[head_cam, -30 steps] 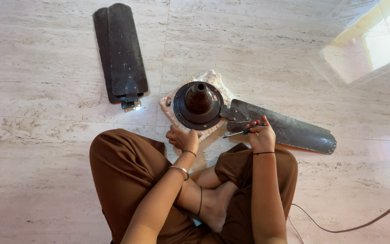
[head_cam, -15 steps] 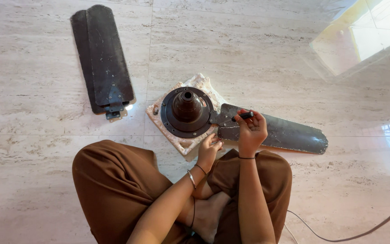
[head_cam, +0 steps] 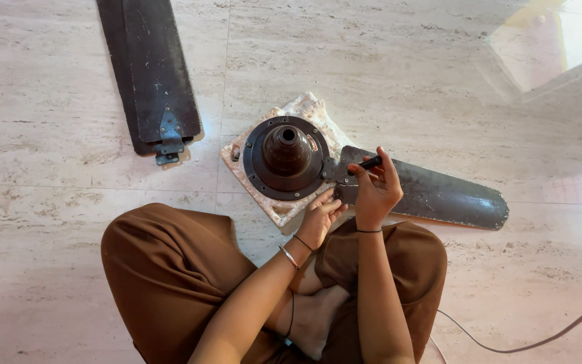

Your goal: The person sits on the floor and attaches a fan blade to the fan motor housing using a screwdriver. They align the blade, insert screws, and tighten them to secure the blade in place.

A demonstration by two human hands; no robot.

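A dark ceiling-fan motor hub (head_cam: 285,158) rests on a pale cloth pad (head_cam: 308,111) on the floor in front of my crossed legs. One dark blade (head_cam: 439,194) is attached to it and points right. My right hand (head_cam: 373,191) grips a black-handled screwdriver (head_cam: 366,164) whose tip is at the blade's bracket beside the hub. My left hand (head_cam: 320,216) rests with fingers spread at the pad's near edge, just under the bracket, holding nothing.
Two loose fan blades (head_cam: 149,74) lie stacked on the marble floor at upper left. A thin cable (head_cam: 527,342) curves over the floor at lower right. A bright window reflection (head_cam: 560,40) shows at upper right.
My right hand lifted the screwdriver from lying low across the blade up to the bracket. My left hand slid from the hub's near left edge rightward, under the bracket.
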